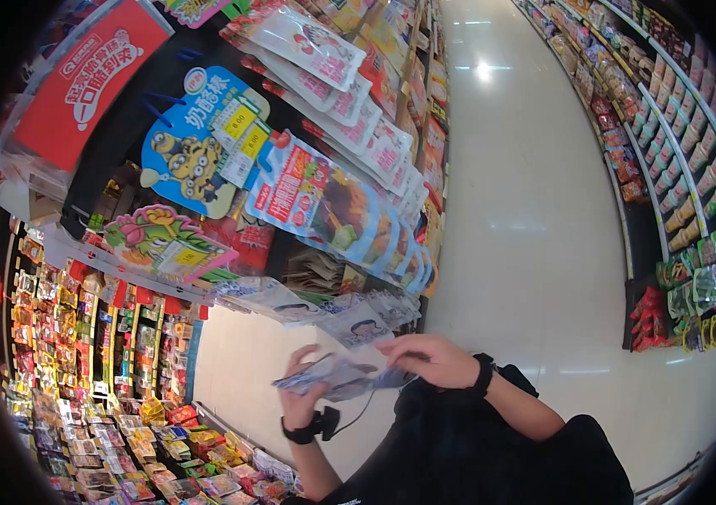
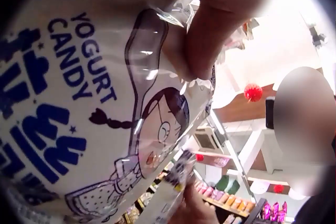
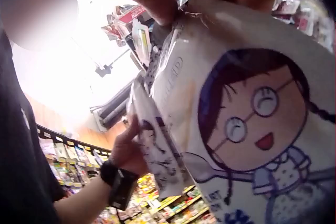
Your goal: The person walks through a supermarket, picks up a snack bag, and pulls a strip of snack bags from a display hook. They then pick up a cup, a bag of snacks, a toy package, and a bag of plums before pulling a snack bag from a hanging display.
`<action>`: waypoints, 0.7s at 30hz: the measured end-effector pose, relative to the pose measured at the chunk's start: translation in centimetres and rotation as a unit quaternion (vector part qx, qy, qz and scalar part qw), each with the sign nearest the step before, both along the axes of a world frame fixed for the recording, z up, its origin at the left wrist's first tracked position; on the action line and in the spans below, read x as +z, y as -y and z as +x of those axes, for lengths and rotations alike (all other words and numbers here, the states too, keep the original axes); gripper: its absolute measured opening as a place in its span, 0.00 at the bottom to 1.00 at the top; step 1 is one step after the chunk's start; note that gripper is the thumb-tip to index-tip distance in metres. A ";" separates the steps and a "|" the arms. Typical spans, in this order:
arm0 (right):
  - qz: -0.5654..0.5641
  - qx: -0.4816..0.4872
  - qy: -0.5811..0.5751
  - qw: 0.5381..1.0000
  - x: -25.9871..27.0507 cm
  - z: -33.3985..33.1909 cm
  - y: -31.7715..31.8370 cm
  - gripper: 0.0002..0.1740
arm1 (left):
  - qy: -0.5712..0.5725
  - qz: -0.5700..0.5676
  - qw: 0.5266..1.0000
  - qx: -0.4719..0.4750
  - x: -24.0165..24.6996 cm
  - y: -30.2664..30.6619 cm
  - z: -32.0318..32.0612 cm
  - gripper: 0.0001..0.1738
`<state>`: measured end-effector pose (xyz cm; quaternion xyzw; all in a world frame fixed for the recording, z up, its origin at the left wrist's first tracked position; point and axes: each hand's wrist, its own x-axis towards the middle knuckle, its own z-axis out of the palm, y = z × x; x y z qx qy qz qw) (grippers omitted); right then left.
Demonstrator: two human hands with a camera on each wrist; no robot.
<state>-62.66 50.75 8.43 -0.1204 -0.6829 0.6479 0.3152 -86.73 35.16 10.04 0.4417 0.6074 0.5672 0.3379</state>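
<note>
Head view: the left hand (image 1: pixel 301 402) grips one end and the right hand (image 1: pixel 432 360) pinches the other of some candy bags (image 1: pixel 337 376), held level before the dark shirt (image 1: pixel 476 446), long axis side to side. Left wrist view: a thumb (image 2: pixel 207 40) presses the glossy film. Right wrist view: fingers (image 3: pixel 152 1) pinch the top seam. The bags look light, soft, slippery; sealed edges likely give the surest hold.

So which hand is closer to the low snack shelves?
Left. The left hand holds the packets on the side toward the low snack shelves; the right hand grips their far end.
</note>
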 end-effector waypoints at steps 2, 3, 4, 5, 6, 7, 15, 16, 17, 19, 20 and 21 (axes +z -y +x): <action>-0.084 -0.035 0.054 0.994 1.2 0.6 -1.0 0.07 | -0.001 0.032 0.999 0.039 1.6 0.6 -2.2 0.30; -0.089 -0.081 0.085 0.989 1.7 0.8 -1.4 0.09 | 0.015 0.029 0.998 0.053 2.5 0.6 -3.1 0.42; -0.081 -0.126 0.077 0.986 1.6 0.6 -1.7 0.09 | 0.042 0.026 0.998 0.037 4.0 -0.1 -3.2 0.54; -0.072 -0.170 0.069 0.980 1.0 0.3 -2.1 0.09 | 0.060 0.023 0.998 0.023 3.9 -0.6 -4.3 0.57; -0.063 -0.213 0.060 0.973 0.8 0.1 -2.3 0.10 | 0.078 0.021 0.997 0.010 3.4 -1.0 -5.6 0.60; -0.105 -0.229 0.051 0.966 1.0 -0.1 -2.5 0.09 | 0.130 0.019 0.991 -0.004 3.0 -1.6 -6.3 0.56; -0.228 -0.165 -0.001 0.960 -1.3 -1.3 -2.2 0.15 | 0.232 0.034 0.972 -0.020 2.0 -1.6 -8.0 0.40; -0.224 -0.149 -0.008 0.963 -1.0 -1.3 -2.1 0.16 | 0.259 0.030 0.965 -0.018 2.2 -1.2 -8.1 0.40; -0.210 -0.142 0.039 0.967 -0.8 -1.3 -2.0 0.16 | 0.253 0.038 0.966 -0.029 1.0 -0.6 -9.2 0.41; -0.182 -0.125 0.128 0.967 0.0 -1.6 -2.2 0.16 | 0.322 0.007 0.943 -0.082 0.3 0.4 -10.4 0.40; -0.177 -0.140 0.110 0.968 1.0 -2.0 -2.0 0.15 | 0.355 -0.008 0.928 -0.108 0.8 0.1 -10.3 0.40; -0.172 -0.156 0.092 0.968 2.6 -2.8 -1.7 0.14 | 0.364 -0.012 0.926 -0.099 1.4 -0.1 -9.8 0.35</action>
